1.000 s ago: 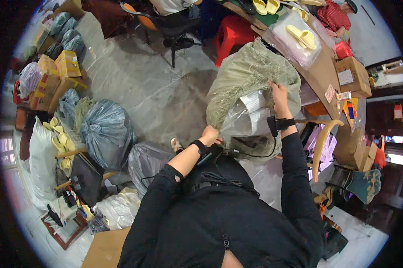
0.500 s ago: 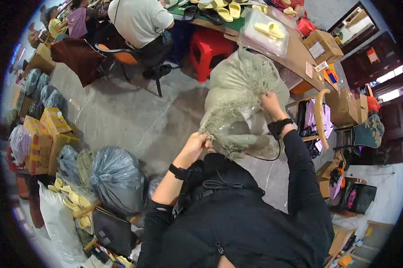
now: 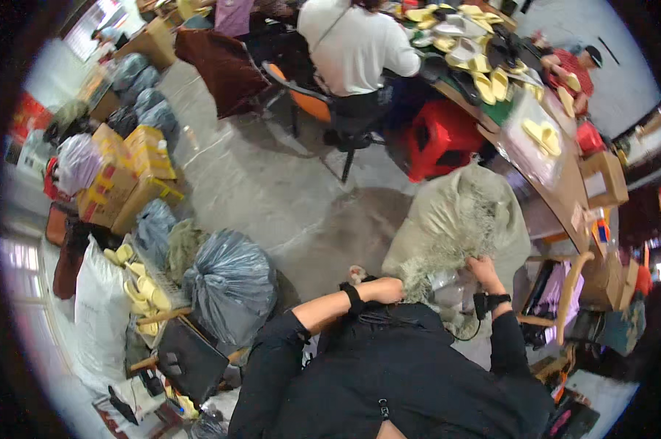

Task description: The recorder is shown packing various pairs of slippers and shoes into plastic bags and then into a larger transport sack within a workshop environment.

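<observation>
A bulging pale woven sack [image 3: 429,227] stands on the floor in front of me, its rim frayed into loose strands. My left hand [image 3: 383,290] is closed on the frayed rim at the near left of the mouth. On the opposite side of the mouth, my right hand [image 3: 483,271] pinches the rim between closed fingers. Between the two hands the mouth gapes, and clear plastic [image 3: 446,281] shows inside. What else the sack holds is hidden. Both wrists carry black bands.
Beyond the sack stand a red stool [image 3: 439,139] and a table [image 3: 557,197] heaped with yellow slippers [image 3: 491,84]. A person in white [image 3: 356,47] sits there. A tied grey bag [image 3: 232,285] and cartons [image 3: 111,179] lie left; a wooden chair [image 3: 576,293] is on the right.
My left hand has drawn the stretched rim in toward my body, and the right hand keeps its grip. The whole view has shifted, so the surroundings sit further right and lower.
</observation>
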Demonstrator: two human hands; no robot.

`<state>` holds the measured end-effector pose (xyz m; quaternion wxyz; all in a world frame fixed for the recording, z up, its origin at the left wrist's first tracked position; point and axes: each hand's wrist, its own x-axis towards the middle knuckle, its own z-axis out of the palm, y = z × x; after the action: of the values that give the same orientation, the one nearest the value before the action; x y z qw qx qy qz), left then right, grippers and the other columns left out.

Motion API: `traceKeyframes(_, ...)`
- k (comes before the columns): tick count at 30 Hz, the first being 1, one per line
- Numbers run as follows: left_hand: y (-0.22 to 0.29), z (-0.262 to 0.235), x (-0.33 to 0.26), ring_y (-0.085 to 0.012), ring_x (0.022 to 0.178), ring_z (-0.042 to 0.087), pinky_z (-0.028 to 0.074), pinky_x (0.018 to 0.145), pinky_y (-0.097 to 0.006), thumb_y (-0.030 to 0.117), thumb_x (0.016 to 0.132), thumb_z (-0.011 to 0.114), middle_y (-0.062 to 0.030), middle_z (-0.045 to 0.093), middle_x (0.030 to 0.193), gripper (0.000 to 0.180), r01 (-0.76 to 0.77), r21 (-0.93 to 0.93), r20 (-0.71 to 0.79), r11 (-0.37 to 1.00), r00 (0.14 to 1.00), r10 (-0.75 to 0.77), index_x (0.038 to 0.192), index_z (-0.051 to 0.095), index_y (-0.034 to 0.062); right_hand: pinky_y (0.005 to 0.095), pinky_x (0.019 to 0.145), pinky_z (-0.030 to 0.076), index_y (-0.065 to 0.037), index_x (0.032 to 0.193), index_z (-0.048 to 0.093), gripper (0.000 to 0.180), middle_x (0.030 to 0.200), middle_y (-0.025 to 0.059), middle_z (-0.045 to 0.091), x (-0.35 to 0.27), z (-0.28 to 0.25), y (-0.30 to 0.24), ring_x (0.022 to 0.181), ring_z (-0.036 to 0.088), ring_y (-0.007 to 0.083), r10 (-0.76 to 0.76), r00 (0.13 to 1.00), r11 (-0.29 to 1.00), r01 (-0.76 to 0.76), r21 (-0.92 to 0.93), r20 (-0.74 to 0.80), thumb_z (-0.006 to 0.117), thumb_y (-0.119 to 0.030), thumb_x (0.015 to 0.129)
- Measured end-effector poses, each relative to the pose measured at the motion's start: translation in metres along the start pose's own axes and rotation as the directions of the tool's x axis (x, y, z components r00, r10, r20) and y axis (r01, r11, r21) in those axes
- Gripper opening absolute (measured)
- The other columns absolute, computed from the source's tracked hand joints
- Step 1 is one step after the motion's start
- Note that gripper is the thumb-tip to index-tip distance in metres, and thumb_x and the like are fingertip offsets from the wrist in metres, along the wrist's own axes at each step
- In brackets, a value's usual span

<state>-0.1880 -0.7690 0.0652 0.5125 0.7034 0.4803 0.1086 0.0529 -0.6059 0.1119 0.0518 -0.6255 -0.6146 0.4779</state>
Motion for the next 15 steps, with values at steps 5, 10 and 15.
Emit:
traceKeyframes(5, -0.029, -0.029, -0.008, -0.0410, 0.073, 0.056, 0.043, 0.067, -0.046, 0.030, 0.084, 0.047, -0.0253, 0.058, 0.075, 0.041, -0.022, 0.067, 0.080, 0.998, 0.997, 0.017, 0.075, 0.057, -0.0083, 0.0289, 0.044, 0.033, 0.003, 0.064, 0.053, 0.018, 0.054, 0.0007, 0.047, 0.017, 0.029, -0.024, 0.049, 0.042, 0.0103, -0.120, 0.993, 0.990, 0.120, -0.075, 0.007, 0.052, -0.014, 0.068)
traceKeyframes(10, -0.051, -0.044, 0.002, -0.0385, 0.070, 0.056, 0.043, 0.065, -0.044, 0.027, 0.083, 0.046, -0.0250, 0.058, 0.075, 0.038, -0.070, 0.076, 0.297, 0.995, 0.954, 0.044, 0.075, 0.058, -0.0082, 0.0337, 0.044, 0.033, 0.007, 0.061, 0.049, 0.024, 0.048, 0.0115, 0.040, -0.008, 0.076, -0.088, 0.047, 0.041, 0.0132, -0.235, 0.972, 0.971, 0.234, -0.058, -0.023, 0.052, -0.016, 0.068)
traceKeyframes(15, -0.057, -0.043, -0.017, -0.0364, 0.076, 0.056, 0.042, 0.068, -0.043, 0.028, 0.081, 0.048, -0.0247, 0.058, 0.078, 0.038, -0.417, 0.028, 0.533, 0.908, 0.775, 0.339, 0.081, 0.058, -0.0085, 0.0380, 0.045, 0.035, 0.006, 0.061, 0.048, 0.026, 0.052, 0.0230, 0.040, -0.034, 0.122, -0.124, 0.044, 0.044, 0.0248, -0.310, 0.945, 0.939, 0.287, -0.189, -0.105, 0.055, -0.018, 0.068)
